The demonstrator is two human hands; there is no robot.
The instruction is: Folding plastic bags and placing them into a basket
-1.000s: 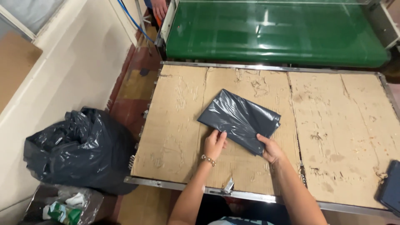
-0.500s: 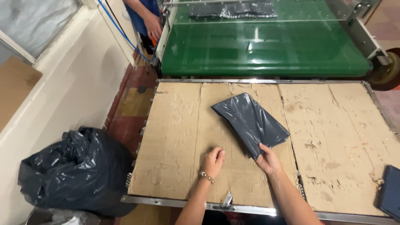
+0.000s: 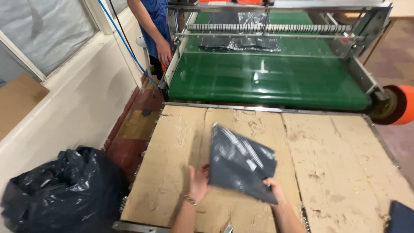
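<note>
Left of the left hand's (image 3: 199,183) grip, on the floor below the tabletop edge, sits a bulging black rubbish bag (image 3: 60,194); its contents cannot be seen. Both hands lift a dark grey plastic mailer bag (image 3: 241,162) off the cardboard-covered tabletop (image 3: 345,172): the left grip closes on its near left edge, the right hand (image 3: 276,190) pinches its near corner. Bare cardboard spreads on either side. Beyond the grips runs a green conveyor belt (image 3: 267,80), where another person's hand (image 3: 164,52) rests at its left frame.

Cream wall (image 3: 82,99), covered window (image 3: 47,30), reddish floor (image 3: 133,129), cardboard-topped table (image 3: 345,172), green conveyor (image 3: 267,82)
</note>
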